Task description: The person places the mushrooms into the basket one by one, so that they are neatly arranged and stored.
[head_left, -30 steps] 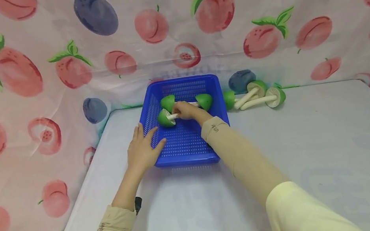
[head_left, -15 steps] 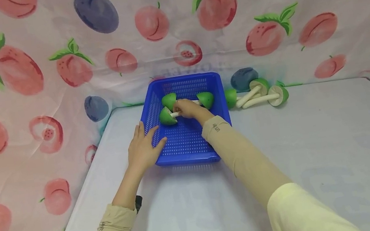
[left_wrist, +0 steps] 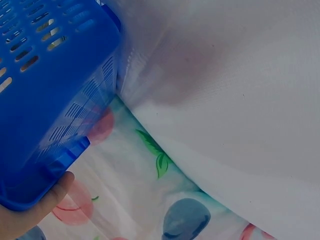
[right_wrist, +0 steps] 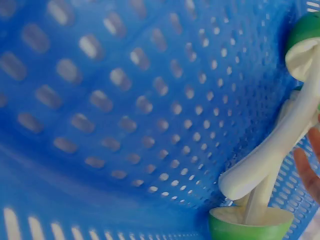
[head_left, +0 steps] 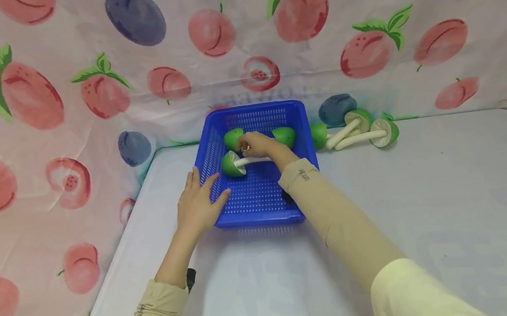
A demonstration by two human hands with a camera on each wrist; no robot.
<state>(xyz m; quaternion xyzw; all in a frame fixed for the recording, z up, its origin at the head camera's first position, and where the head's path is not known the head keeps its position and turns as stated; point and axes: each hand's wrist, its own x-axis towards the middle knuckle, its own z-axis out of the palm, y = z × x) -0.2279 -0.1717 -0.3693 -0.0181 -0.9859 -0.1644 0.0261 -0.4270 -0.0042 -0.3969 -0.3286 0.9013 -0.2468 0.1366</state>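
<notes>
A blue perforated plastic basket (head_left: 262, 218) stands on the white table. Inside lie several toy mushrooms with green caps and long white stems. The nearest mushroom (head_left: 233, 165) lies sideways, its cap to the left. My right hand (head_left: 258, 144) is just above its stem, inside the basket. In the right wrist view its fingers (right_wrist: 306, 172) are apart from the mushroom stem (right_wrist: 270, 155), holding nothing. My left hand (head_left: 196, 204) rests with spread fingers on the basket's left rim; the left wrist view shows a finger (left_wrist: 60, 190) along the basket edge.
Several more green-capped mushrooms (head_left: 381, 133) lie in a heap on the table right of the basket, by the back wall. A fruit-printed cloth (head_left: 223, 86) hangs behind and along the left side. The white tabletop (head_left: 436, 196) extends to the right.
My right hand has let go of the nearest mushroom's stem and risen slightly, so the stem now shows below it. The left hand stays on the rim.
</notes>
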